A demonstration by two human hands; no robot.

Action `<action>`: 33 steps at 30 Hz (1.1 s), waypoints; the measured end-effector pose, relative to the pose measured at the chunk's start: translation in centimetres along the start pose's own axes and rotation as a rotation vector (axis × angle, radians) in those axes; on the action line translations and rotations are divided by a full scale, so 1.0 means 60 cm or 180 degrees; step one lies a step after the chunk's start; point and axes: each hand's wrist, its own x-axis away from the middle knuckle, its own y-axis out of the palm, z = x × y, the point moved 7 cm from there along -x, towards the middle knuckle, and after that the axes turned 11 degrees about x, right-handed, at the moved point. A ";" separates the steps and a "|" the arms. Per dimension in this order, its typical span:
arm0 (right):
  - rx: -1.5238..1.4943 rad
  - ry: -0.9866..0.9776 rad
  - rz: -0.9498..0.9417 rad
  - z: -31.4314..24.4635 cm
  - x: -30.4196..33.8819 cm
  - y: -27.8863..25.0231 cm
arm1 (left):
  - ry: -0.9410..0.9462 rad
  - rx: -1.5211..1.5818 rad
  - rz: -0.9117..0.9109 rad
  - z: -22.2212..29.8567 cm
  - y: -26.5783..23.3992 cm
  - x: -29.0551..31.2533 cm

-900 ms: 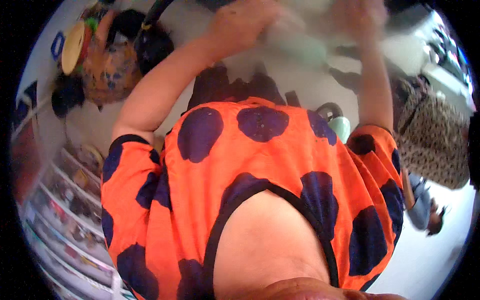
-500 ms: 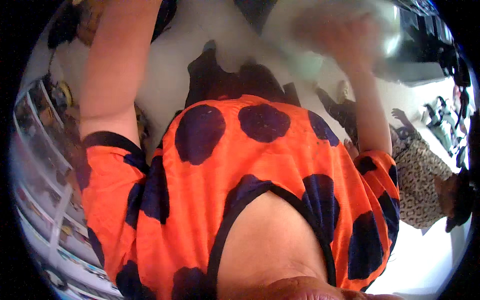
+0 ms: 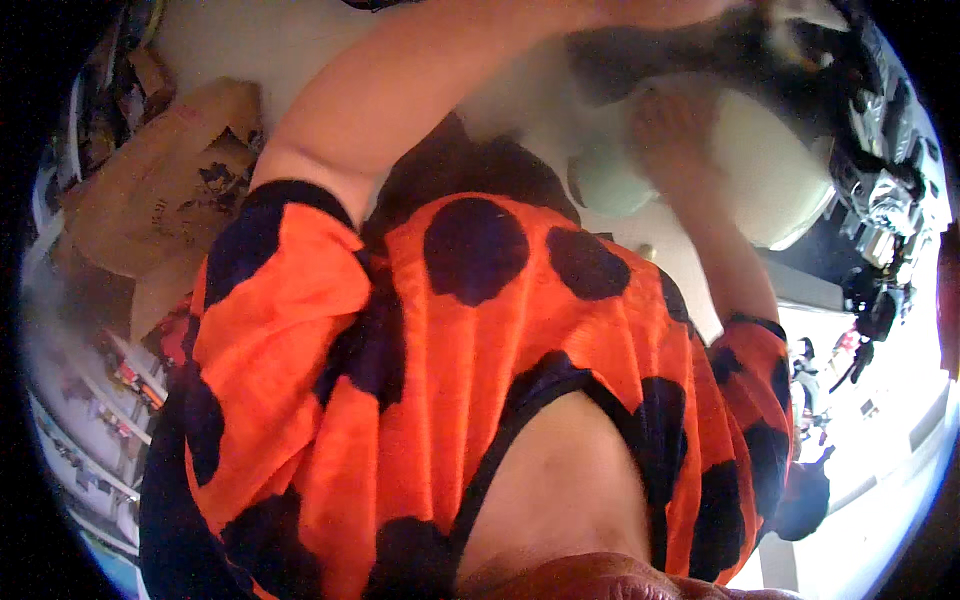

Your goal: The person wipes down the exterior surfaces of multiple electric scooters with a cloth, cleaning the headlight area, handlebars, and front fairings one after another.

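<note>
My left arm reaches across the top of the head view to the right. My left hand [image 3: 700,9] is partly cut off by the upper edge, beside a blurred dark thing [image 3: 625,65] whose kind I cannot make out. Below that, my right hand [image 3: 680,125] is against or just over a large pale green rounded object [image 3: 775,165]. Its fingers are dim and smeared, so their grip does not show. A smaller pale green rounded piece [image 3: 610,185] lies to the left of my right hand. Whether the two green pieces are joined is unclear.
A brown paper bag [image 3: 165,200] with dark print stands at the left, near shelves [image 3: 85,450] of small goods. At the right rim hang or lie many dark and silvery items [image 3: 880,215]. A dark shape [image 3: 805,500] shows at the lower right.
My left arm has swung right across the top. My right hand has come lower, over the pale green object. The paper bag has come into view; the person in a spotted top has mostly left it.
</note>
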 end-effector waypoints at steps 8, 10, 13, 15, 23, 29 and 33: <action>-0.0441 -0.0359 0.0335 -0.117 -0.109 0.265 | -0.1905 -0.0386 0.0234 -0.024 -0.126 0.181; -0.0262 -0.0453 -0.0172 -0.092 -0.127 0.315 | -0.2702 -0.0202 0.0543 -0.029 -0.172 0.217; -0.0153 -0.0511 -0.0082 -0.067 -0.119 0.086 | -0.3326 -0.0673 0.0973 -0.018 -0.247 0.287; -0.0352 -0.0095 -0.0155 -0.057 -0.116 0.071 | -0.3585 -0.0891 0.1443 -0.015 -0.279 0.346; -0.0076 0.1103 -0.0825 0.066 -0.047 -0.036 | -0.3432 -0.0622 0.1755 -0.006 -0.292 0.379; 0.0013 0.1516 0.0587 0.160 0.075 -0.034 | -0.4221 -0.0329 0.1422 -0.024 -0.266 0.392; 0.0102 0.1749 0.0252 0.159 0.134 0.020 | -0.4302 -0.0321 0.1686 0.002 -0.252 0.351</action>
